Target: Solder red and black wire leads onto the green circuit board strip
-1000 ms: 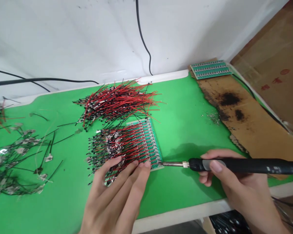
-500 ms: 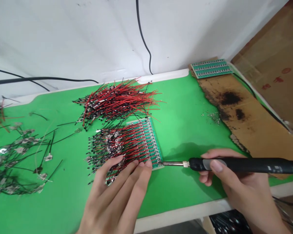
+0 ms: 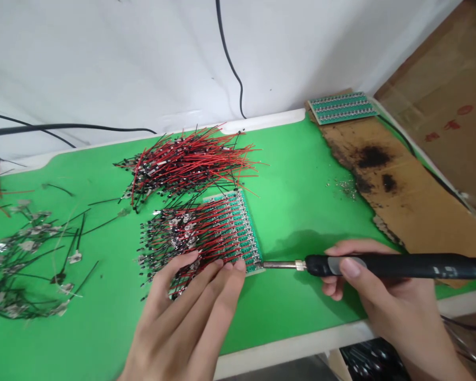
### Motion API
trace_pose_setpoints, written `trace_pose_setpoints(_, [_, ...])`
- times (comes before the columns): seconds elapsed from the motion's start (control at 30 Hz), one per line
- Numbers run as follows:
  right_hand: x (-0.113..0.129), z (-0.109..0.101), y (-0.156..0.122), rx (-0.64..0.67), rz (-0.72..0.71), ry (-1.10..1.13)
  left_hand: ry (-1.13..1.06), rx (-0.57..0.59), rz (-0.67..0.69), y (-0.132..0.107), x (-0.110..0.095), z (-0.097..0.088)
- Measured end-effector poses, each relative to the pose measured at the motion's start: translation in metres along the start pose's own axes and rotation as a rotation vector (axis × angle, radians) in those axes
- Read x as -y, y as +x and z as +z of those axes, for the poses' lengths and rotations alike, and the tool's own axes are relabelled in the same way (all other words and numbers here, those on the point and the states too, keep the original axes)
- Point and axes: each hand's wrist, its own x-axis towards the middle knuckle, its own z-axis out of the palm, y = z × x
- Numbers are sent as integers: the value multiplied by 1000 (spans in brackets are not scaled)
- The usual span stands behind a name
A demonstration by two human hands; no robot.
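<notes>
Black soldering iron [image 3: 384, 265] stays at circuit board [image 3: 250, 225]; view shifts slightly.

At 12 o'clock, a thin black cable [image 3: 230, 61] hangs against a smudged white wall [image 3: 162, 58]; at 10 o'clock, a thicker black cable [image 3: 83, 126] runs in from the side. At 2 o'clock stands a brown cardboard box [image 3: 432, 90] with red marks. At 3 o'clock, a flat brown cardboard sheet [image 3: 414, 182], scorched black in patches, lies on the bright green tabletop [image 3: 293, 169], small silvery crumbs [image 3: 346, 188] beside its charred edge.
</notes>
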Motion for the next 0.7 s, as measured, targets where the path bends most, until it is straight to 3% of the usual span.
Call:
trace_pose_setpoints(0.27, [11,10,-9,-76,110,-6,-8,-1,-5,-3,2,-3])
trace_pose_setpoints(0.7, [6,7,-7,-94,107,88,-26,-47,-40,0,3,-1])
